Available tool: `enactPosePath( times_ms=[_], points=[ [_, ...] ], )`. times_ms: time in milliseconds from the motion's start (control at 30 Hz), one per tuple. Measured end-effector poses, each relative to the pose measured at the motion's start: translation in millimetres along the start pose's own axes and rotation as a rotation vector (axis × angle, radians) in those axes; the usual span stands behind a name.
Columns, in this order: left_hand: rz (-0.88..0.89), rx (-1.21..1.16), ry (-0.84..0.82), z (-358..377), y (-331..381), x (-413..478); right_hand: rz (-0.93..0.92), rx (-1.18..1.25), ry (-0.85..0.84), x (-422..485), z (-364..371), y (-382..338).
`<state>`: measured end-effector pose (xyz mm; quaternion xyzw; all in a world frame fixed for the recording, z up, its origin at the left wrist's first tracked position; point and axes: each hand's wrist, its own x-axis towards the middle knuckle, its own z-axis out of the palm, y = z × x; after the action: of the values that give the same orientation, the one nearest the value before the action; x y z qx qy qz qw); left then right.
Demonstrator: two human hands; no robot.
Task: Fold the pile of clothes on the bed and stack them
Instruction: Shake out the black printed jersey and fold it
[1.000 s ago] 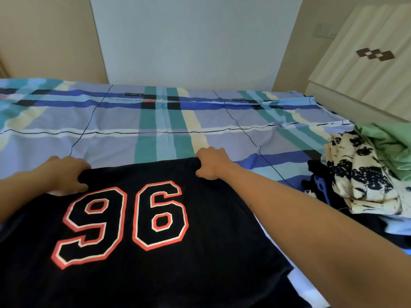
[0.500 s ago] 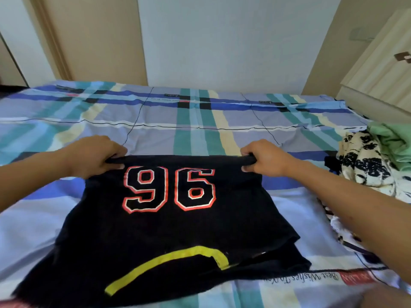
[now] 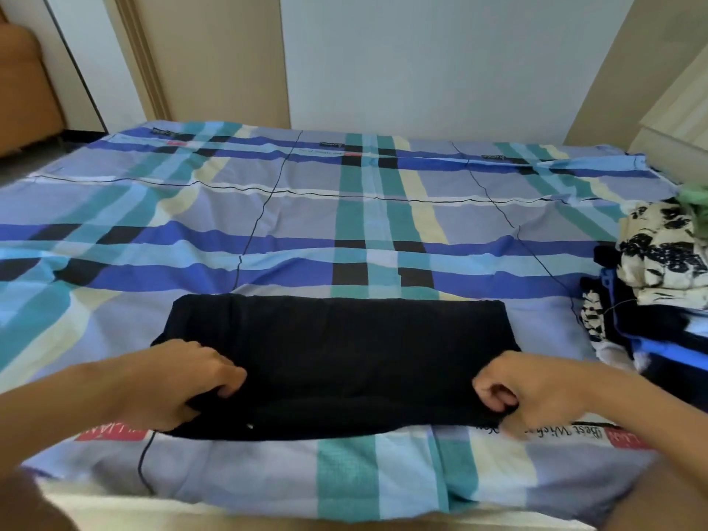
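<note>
A black shirt [image 3: 341, 354] lies folded into a wide rectangle on the plaid bed sheet [image 3: 344, 224], its printed side hidden. My left hand [image 3: 184, 381] grips the shirt's near left corner with curled fingers. My right hand [image 3: 532, 392] pinches the near right corner, fingers curled under the fabric edge. A pile of unfolded clothes [image 3: 659, 277] sits at the right edge of the bed, with a cream and black patterned garment on top, dark and blue items beneath and a green piece behind.
The bed's near edge [image 3: 344, 507] runs along the bottom of the view. A wooden headboard [image 3: 682, 120] stands at the far right. A white wall [image 3: 421, 59] backs the bed, and an orange seat [image 3: 23, 90] stands at the far left.
Both hands pulled the shirt's far edge toward me and laid it over the near half. The "96" print and yellow stripe are now covered.
</note>
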<state>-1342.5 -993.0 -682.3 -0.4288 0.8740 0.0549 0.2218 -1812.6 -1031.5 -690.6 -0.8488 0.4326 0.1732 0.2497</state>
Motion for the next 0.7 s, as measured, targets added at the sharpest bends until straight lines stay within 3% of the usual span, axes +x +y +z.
enactPosePath(
  times_ms=[67, 100, 167, 233, 300, 433, 533, 700],
  points=[
    [-0.063, -0.258, -0.201, -12, 5, 1, 0.025, 0.115, -0.11, -3, -9, -10],
    [-0.038, -0.403, -0.168, -17, 5, 4, 0.02, 0.173, -0.079, -3, -17, -15],
    [0.005, -0.563, 0.121, -24, 4, 16, 0.0, 0.217, 0.181, 6, -33, -21],
    [-0.047, -0.465, 0.451, -26, -4, 38, 0.013, 0.193, 0.513, 22, -44, -23],
    [-0.154, -0.305, 0.638, -19, -17, 61, 0.07, 0.171, 0.658, 41, -47, -20],
    [-0.45, -0.345, 0.531, 6, -49, 85, 0.253, 0.085, 0.556, 64, -31, 2],
    [-0.416, -0.435, 0.428, 17, -63, 85, 0.29, 0.122, 0.552, 61, -19, 25],
    [-0.389, -0.338, 0.467, -9, -82, 85, 0.231, 0.394, 0.631, 54, -41, 36]
  ],
)
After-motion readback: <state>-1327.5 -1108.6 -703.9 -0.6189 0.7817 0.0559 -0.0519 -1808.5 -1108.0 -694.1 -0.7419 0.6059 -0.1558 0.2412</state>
